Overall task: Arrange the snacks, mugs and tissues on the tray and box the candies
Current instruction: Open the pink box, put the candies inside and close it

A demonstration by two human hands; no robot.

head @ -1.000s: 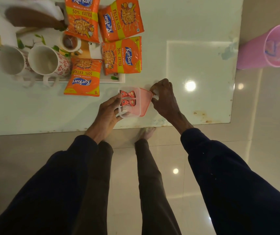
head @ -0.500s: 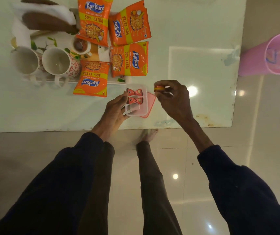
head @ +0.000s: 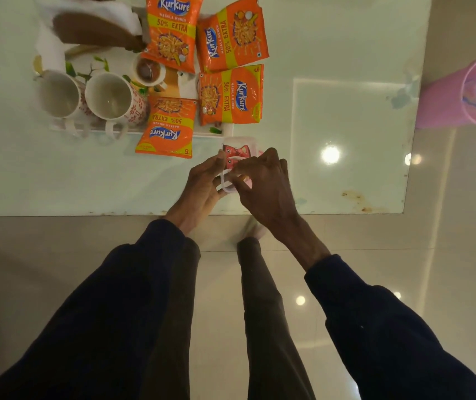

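Note:
A small clear candy box [head: 238,141] sits near the table's front edge, with red-wrapped candies [head: 235,153] inside and a pink lid under it. My left hand [head: 203,184] grips the box's left side. My right hand [head: 265,183] hovers over the box, its fingers pinched on an orange candy [head: 243,178] just above the opening. Behind them, the floral tray [head: 208,133] carries two white mugs [head: 58,95] [head: 112,98], a small cup [head: 147,71], several orange Kurkure packets [head: 231,95] and white tissues [head: 86,24] in a brown holder.
A pink bucket [head: 462,93] stands on the floor beyond the table's right edge. The glass table [head: 346,116] ends just in front of my wrists. My legs and the tiled floor are below.
My right hand picked an orange candy up from the table to the right of the box and has brought it left over the box. My left hand keeps hold of the box.

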